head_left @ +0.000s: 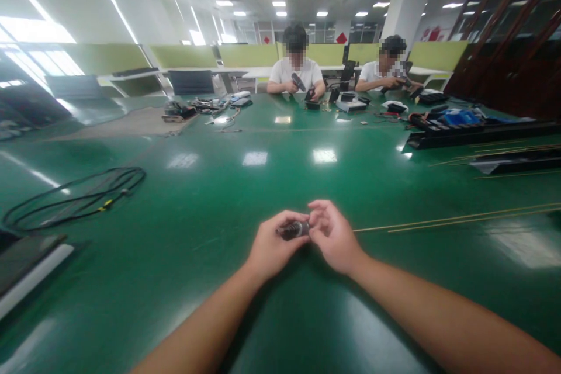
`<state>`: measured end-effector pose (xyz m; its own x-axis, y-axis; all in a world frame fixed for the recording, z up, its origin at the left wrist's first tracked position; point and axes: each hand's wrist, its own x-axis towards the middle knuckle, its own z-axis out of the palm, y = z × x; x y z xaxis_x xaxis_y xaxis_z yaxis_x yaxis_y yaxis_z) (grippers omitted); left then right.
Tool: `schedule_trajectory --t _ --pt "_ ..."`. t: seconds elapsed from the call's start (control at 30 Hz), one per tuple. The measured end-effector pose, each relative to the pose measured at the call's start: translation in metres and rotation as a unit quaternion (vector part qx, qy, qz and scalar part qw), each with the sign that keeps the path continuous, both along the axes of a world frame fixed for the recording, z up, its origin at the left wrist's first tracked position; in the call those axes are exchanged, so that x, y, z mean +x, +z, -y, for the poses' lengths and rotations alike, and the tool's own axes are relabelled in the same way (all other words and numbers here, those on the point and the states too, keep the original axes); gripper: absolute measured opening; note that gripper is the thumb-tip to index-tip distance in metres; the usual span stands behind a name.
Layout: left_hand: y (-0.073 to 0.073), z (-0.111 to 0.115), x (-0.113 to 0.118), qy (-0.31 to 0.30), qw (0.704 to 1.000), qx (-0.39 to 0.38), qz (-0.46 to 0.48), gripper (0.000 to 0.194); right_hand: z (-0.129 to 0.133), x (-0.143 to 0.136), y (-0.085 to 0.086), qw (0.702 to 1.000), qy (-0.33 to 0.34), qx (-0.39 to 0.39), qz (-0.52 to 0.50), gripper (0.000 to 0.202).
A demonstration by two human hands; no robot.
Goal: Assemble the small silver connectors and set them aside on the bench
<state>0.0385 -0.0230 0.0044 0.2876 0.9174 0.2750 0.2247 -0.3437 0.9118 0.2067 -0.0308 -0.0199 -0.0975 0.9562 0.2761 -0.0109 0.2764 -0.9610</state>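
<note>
A small dark cylindrical part (292, 230) with a metallic ring and a narrower left end lies in my left hand (270, 245), whose thumb and fingers are wrapped round it. My right hand (332, 236) is at the part's right end, its fingers curled and its thumb bent towards the part. Whether the right fingertips grip anything there is too small to tell. Both hands are just above the glossy green table (210, 280), close together near the middle of the view.
Thin yellowish rods (460, 219) lie to the right of my right hand. A coiled black cable (87, 193) and a dark flat object (30, 274) are at left. Across the table, two people (295, 73) handle tools among electronic parts. Black trays (477, 134) stand at right.
</note>
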Motion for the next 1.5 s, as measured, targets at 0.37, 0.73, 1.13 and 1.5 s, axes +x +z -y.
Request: schedule_trajectory --t 0.37,0.73,1.13,1.5 --pt "0.001 0.001 0.003 0.021 0.996 -0.078 0.042 0.062 0.003 0.002 0.001 0.999 0.013 -0.031 0.004 0.033" --pt "0.001 0.0 0.002 0.05 0.998 0.029 -0.009 0.023 0.005 0.002 0.001 0.998 0.043 -0.038 -0.007 0.027" --pt "-0.001 0.001 0.001 0.06 0.998 0.0 0.034 0.037 0.008 0.001 0.007 1.0 0.014 -0.02 0.001 0.034" --pt "0.007 -0.001 -0.004 0.071 0.979 0.187 -0.037 0.008 0.008 0.002 0.005 0.999 0.003 -0.013 0.037 0.031"
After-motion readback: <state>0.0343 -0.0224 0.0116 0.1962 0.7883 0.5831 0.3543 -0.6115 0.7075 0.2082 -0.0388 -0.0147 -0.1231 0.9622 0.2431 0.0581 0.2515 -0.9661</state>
